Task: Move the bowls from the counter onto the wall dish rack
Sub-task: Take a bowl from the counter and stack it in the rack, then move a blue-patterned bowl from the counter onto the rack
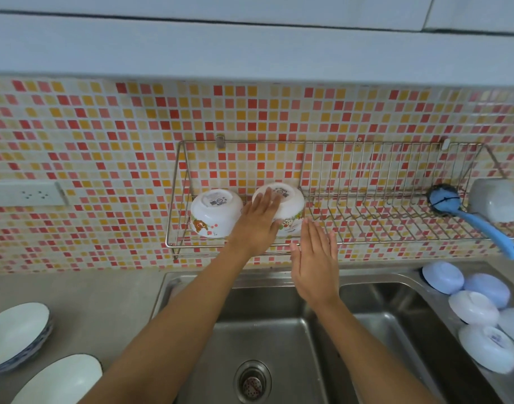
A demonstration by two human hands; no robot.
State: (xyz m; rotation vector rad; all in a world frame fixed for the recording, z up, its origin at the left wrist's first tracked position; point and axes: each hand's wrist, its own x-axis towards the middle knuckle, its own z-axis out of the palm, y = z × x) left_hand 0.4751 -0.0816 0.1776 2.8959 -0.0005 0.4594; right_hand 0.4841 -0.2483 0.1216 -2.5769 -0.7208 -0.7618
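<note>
— Where are the fingers?

— The left hand lies flat, fingers spread over the upturned base of a white bowl, resting on it rather than gripping it. The right hand is open too, fingers straight and together, holding nothing, just in front of that bowl's rim; whether it touches cannot be told.

— And the bowl itself?

— It sits upside down in the left section of the wall dish rack, beside a second printed bowl, also inverted. Two bowls in the rack, side by side.

— What else does the rack hold?

— A blue dish brush at the right end, its handle poking out over the front rail, and a white cup-like container beside it.

— How many bowls wait on the counter?

— Five pale bowls, blue and white, overturned in a cluster right of the double sink. On the left counter, two lots of white plates — the farther one a stack.

— In the sink?

— Only the drain strainer in the left basin.
</note>
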